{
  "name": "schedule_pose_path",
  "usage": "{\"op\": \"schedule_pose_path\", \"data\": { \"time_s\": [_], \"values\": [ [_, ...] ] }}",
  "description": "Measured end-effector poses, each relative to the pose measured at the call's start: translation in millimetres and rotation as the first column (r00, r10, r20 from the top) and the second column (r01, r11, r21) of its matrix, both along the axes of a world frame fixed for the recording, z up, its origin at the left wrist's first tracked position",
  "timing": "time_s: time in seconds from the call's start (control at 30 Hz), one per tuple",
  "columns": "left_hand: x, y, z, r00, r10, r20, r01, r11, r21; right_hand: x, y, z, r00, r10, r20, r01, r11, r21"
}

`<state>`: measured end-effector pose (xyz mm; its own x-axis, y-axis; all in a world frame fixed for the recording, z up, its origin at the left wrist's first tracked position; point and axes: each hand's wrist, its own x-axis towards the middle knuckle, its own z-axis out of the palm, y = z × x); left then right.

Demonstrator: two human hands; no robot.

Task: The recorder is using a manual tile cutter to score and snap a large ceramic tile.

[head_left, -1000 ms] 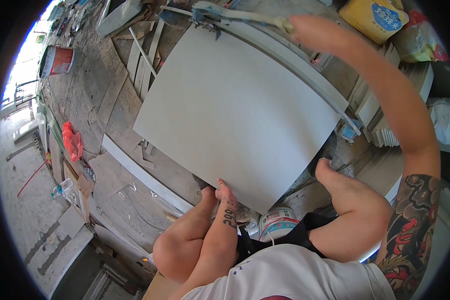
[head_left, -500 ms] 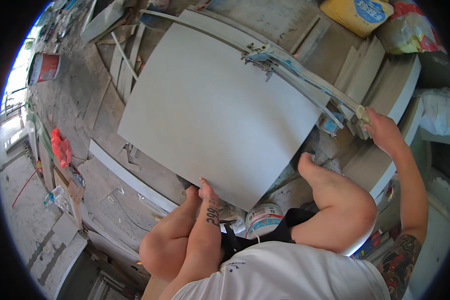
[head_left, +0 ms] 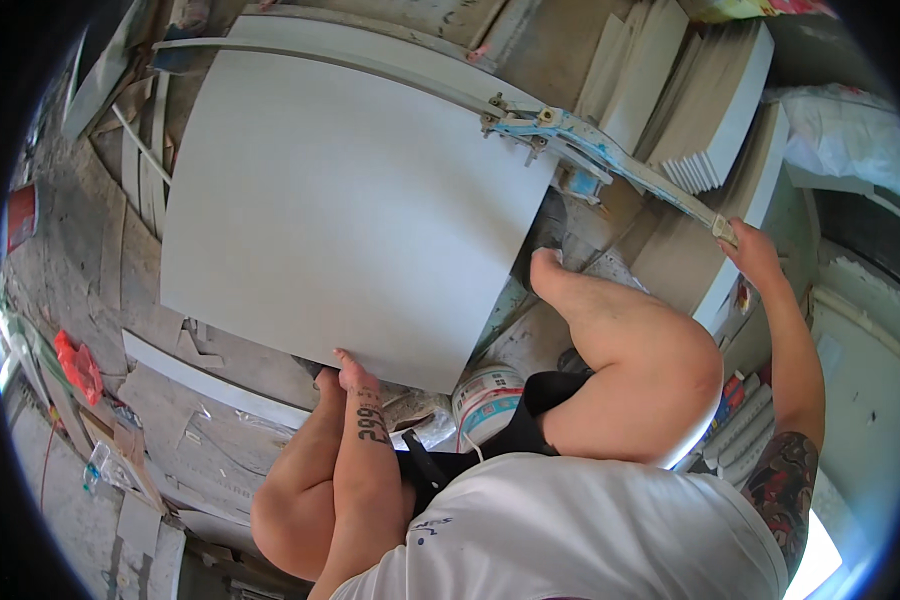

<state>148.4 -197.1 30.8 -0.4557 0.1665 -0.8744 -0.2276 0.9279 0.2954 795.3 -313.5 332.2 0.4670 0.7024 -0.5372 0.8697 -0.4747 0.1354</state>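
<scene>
A large pale square tile (head_left: 340, 210) lies on a manual tile cutter, whose metal rail (head_left: 320, 64) runs across its far part. My left hand (head_left: 355, 376) holds the tile's near edge, one finger lying on top; the other fingers are partly hidden. At the right, my right hand (head_left: 750, 245) is closed round the end of the cutter's long, worn handle (head_left: 650, 175). That handle reaches out from the cutting head (head_left: 515, 128), which sits toward the right part of the rail, over the tile.
Stacked boards or tiles (head_left: 710, 110) stand at the right, beside a white sack (head_left: 840, 140). A bucket (head_left: 485, 395) sits between my legs (head_left: 630, 380). Scraps and strips (head_left: 140, 150) litter the floor at the left, with a red plastic bag (head_left: 78, 365) and a long strip (head_left: 210, 380).
My right hand has come down and right from the far side with the handle, and the cutting head has slid right along the rail. The whole view has shifted.
</scene>
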Motion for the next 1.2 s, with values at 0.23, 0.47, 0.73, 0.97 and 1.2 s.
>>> {"op": "schedule_pose_path", "data": {
  "time_s": [0.23,0.47,0.73,0.97,1.2],
  "values": [
    [15,6,14,0.998,-0.041,-0.049,0.039,0.999,-0.036,22,-65,8,0.987,-0.117,0.106,0.122,0.991,-0.046],
    [-29,-7,-28,0.998,-0.036,0.043,0.036,0.999,-0.007,34,-83,-17,0.976,-0.185,0.112,0.19,0.981,-0.035],
    [-3,0,-6,1.0,0.011,0.009,-0.011,0.999,-0.032,49,-125,-67,0.949,-0.298,0.107,0.294,0.955,0.048],
    [-13,-3,-20,0.999,0.013,0.04,-0.013,1.0,-0.013,59,-133,-92,0.931,-0.325,0.166,0.321,0.946,0.049],
    [-7,-8,-23,0.999,0.031,0.031,-0.032,0.998,0.045,65,-145,-96,0.933,-0.312,0.179,0.297,0.949,0.104]
  ]
}}
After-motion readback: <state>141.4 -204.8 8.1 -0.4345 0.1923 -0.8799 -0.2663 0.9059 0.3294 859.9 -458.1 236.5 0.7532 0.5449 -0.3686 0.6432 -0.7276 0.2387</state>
